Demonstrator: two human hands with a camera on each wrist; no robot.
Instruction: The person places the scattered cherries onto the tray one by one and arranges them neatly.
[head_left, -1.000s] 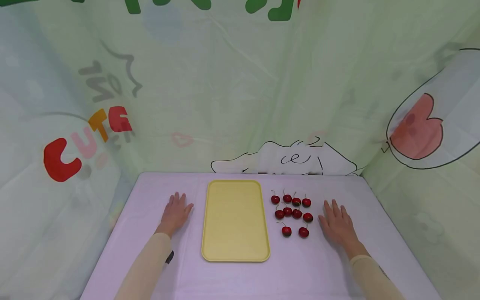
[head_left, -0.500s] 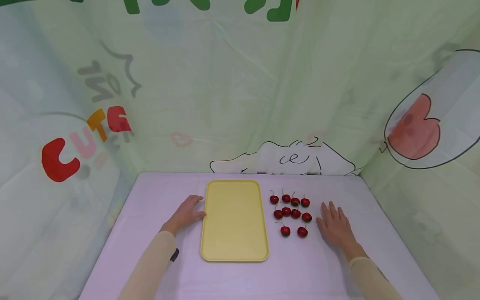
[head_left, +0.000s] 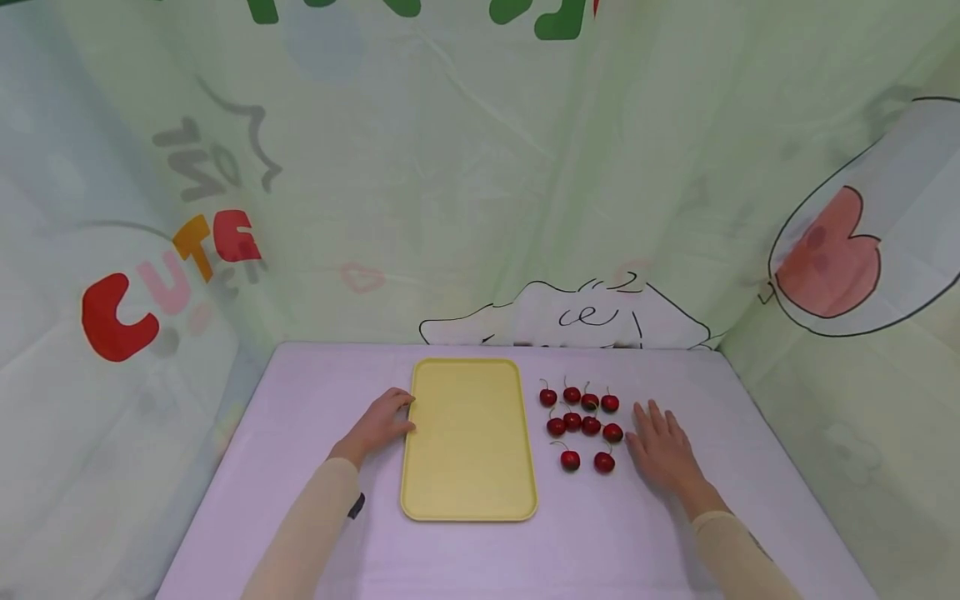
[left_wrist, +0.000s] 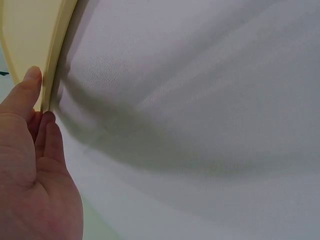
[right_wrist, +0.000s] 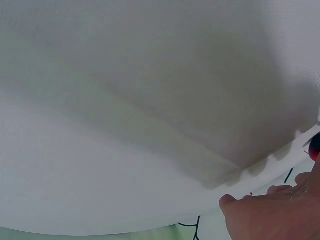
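Yellow rectangular plastic-looking tray (head_left: 468,442) near the far edge of the lilac cloth-covered table (head_left: 465,562) looks light, stiff, best taken by its rim (head_left: 405,471), where left hand (head_left: 377,422) pinches; right hand (head_left: 663,450) spread.

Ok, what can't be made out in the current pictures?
Left wrist: most of the yellow tray, cut off by the picture's edges.
Right wrist: most of one cherry, cut off by the right edge and covered by the right hand.
Head: the green print, cut off by the top edge.
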